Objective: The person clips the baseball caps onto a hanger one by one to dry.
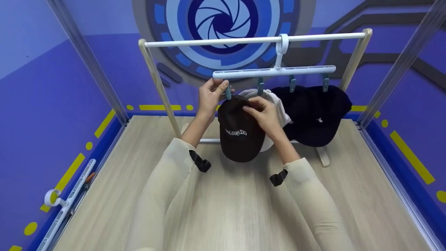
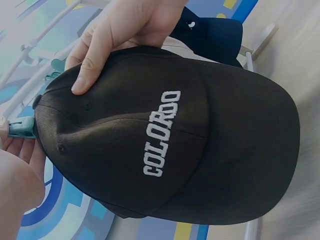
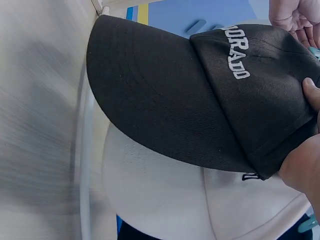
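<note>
A dark brown baseball cap (image 1: 240, 148) with white lettering hangs brim down at the left end of a white clip hanger (image 1: 247, 73). My left hand (image 1: 208, 99) pinches the teal clip (image 1: 228, 92) at the cap's top; in the left wrist view the clip (image 2: 21, 127) meets the cap's crown edge. With thumb and fingers, my right hand (image 1: 266, 115) grips the right side of the crown. Behind it hangs a white cap (image 3: 155, 180), partly hidden. Farther right, dark caps (image 1: 313, 118) hang from the other clips.
The hanger hooks over the white bar (image 1: 209, 42) of a wooden-legged rack (image 1: 158, 83) standing on the wood-grain table (image 1: 230, 209). Another white hanger (image 1: 68, 205) leans along the table's left edge. Patterned walls and metal posts (image 1: 90, 62) enclose the space.
</note>
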`<state>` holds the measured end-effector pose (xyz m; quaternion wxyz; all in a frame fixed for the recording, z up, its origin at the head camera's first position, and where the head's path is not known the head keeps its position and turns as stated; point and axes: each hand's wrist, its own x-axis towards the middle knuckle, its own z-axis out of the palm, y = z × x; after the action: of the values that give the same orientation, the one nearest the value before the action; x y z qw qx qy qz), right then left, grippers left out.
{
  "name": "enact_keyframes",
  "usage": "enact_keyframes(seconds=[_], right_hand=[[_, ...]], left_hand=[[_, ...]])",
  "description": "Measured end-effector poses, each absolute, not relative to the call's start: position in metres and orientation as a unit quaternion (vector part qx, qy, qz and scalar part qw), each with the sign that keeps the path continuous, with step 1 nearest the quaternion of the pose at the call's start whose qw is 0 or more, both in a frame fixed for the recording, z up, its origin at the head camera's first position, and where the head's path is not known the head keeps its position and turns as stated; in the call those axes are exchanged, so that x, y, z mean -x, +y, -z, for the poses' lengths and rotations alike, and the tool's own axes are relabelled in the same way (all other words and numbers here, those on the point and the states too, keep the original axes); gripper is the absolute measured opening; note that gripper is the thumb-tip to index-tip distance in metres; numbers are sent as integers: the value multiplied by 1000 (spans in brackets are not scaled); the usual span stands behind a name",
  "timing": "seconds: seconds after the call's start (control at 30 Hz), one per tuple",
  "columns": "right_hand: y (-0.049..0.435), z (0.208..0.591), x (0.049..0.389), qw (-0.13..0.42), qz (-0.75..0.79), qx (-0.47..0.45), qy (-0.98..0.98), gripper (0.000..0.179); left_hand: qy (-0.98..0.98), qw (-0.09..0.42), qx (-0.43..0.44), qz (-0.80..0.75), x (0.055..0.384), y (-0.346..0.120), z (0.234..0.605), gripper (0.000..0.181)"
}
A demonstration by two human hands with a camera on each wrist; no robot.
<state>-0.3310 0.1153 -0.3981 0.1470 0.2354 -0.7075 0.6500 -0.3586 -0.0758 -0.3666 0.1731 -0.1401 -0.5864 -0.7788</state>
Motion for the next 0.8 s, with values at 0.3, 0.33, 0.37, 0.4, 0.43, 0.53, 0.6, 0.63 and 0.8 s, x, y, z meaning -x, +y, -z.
enact_keyframes(seconds=[0.3, 0.33, 0.37, 0.4, 0.43, 0.53, 0.6, 0.63, 0.8], right_hand=[[116, 394, 336, 175, -634, -274, -701, 15], [116, 393, 336, 182, -634, -274, -700, 15], [115, 392, 335, 185, -635, -272, -699, 15], [114, 392, 335, 189, -636, -270, -698, 15], [113, 392, 334, 189, -640, -266, -696, 16], [110, 394, 332, 183, -651, -250, -693, 17], [108, 396, 332, 183, -658, -238, -691, 18], [108, 396, 332, 182, -663, -231, -689, 18], [108, 400, 333, 174, -675, -218, -682, 20]], left_hand=[[-619, 158, 144, 755, 353, -79, 370, 8], [-624, 159, 140, 753, 352, -79, 370, 8], [-627, 160, 134, 751, 351, -79, 370, 8], [-629, 162, 129, 749, 351, -78, 370, 7], [-632, 166, 126, 746, 351, -79, 370, 8], [-644, 177, 127, 733, 350, -79, 370, 10], [-656, 182, 131, 721, 349, -79, 370, 14], [-662, 180, 134, 715, 348, -79, 371, 16], [-677, 171, 149, 700, 344, -81, 372, 24]])
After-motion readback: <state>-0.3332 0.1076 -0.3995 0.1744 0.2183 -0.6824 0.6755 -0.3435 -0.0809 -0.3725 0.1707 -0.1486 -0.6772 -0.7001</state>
